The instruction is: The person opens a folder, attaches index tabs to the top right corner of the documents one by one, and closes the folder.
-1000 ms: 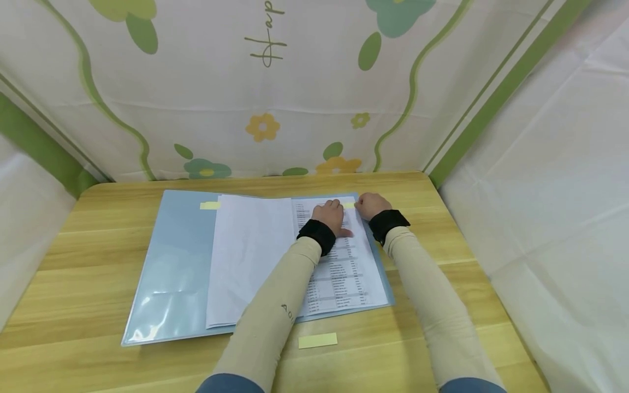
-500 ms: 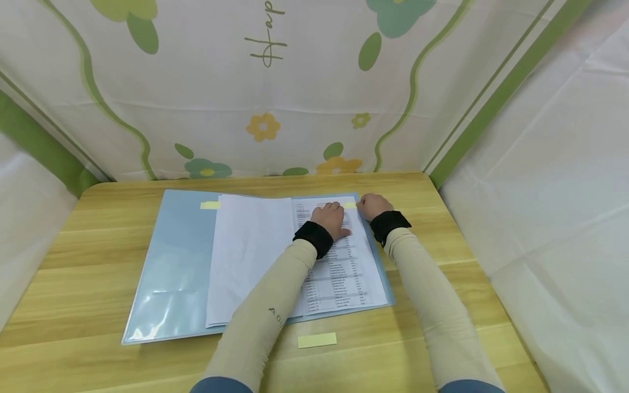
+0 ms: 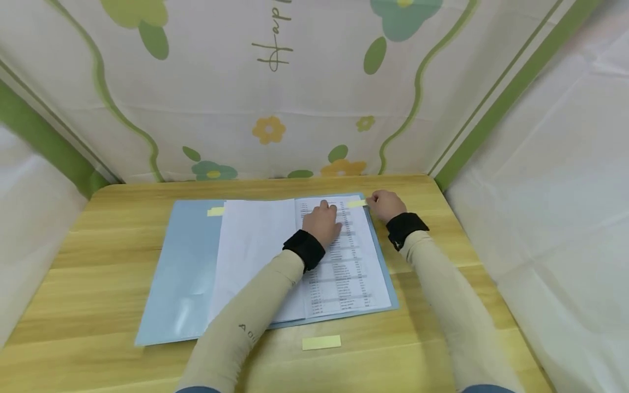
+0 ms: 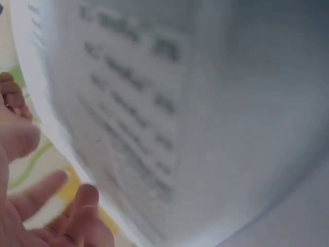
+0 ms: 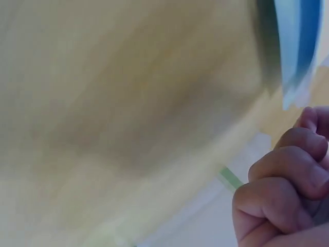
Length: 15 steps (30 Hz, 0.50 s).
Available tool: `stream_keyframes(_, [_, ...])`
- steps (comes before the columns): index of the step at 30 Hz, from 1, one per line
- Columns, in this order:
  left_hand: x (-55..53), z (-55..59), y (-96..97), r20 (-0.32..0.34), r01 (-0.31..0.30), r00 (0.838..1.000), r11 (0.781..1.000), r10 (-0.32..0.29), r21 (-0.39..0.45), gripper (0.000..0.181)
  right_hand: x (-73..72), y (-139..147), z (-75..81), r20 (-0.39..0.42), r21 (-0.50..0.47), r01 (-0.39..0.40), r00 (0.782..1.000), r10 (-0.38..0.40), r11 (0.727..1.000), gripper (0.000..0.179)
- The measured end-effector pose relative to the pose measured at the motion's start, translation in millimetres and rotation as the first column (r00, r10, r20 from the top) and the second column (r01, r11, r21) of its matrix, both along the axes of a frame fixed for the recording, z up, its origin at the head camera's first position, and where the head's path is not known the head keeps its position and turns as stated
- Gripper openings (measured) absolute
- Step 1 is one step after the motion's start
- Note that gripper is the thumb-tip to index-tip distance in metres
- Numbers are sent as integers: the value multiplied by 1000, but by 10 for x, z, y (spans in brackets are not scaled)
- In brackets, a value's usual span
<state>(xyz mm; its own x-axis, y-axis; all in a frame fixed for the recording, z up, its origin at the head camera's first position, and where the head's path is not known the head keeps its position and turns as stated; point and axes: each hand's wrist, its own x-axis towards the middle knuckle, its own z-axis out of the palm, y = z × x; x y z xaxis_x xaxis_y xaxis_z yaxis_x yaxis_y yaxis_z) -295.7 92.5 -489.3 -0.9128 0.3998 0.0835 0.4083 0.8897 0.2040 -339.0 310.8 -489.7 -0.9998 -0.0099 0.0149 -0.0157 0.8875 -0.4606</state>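
Observation:
A blue folder point(image 3: 164, 273) lies open on the wooden table, with a blank white sheet point(image 3: 255, 240) turned to the left and a printed list point(image 3: 339, 284) on the right. My left hand point(image 3: 321, 224) rests on the upper part of the list, fingers loosely extended. At the list's top right corner, a pale yellow sticky tab point(image 3: 356, 204) reaches past the paper's edge. My right hand point(image 3: 388, 205) pinches its outer end. The right wrist view shows curled right-hand fingers point(image 5: 288, 180) beside the blue folder edge point(image 5: 298, 46); the tab is hidden there.
Another yellow tab point(image 3: 215, 212) sticks out at the blank sheet's top left. A loose yellow strip point(image 3: 321, 343) lies on the table point(image 3: 373, 360) in front of the folder. A flowered curtain point(image 3: 314, 98) hangs behind the table, with white cloth point(image 3: 555, 218) at the right.
My left hand has drawn back left from the tab, its fingers less bunched. The right hand has shifted slightly right, uncovering more of the tab. The view has moved a little.

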Motion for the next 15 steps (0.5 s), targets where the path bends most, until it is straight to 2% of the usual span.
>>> stream_keyframes(4, [128, 143, -46, 33, -42, 999, 998, 41, 47, 48, 121, 58, 109, -33, -26, -52, 998, 51, 998, 44])
stream_keyframes(9, [292, 283, -75, 97, -64, 994, 995, 56, 73, 51, 285, 47, 203, -22, -24, -92, 996, 91, 996, 41])
stream_keyframes(13, [439, 365, -90, 124, -60, 991, 996, 50, 72, 56, 401, 19, 244, -19, -38, -112, 994, 112, 993, 38])
stream_keyframes(15, [531, 408, -92, 117, -42, 992, 998, 37, 43, 58, 468, 16, 267, -16, -54, -125, 992, 124, 991, 38])
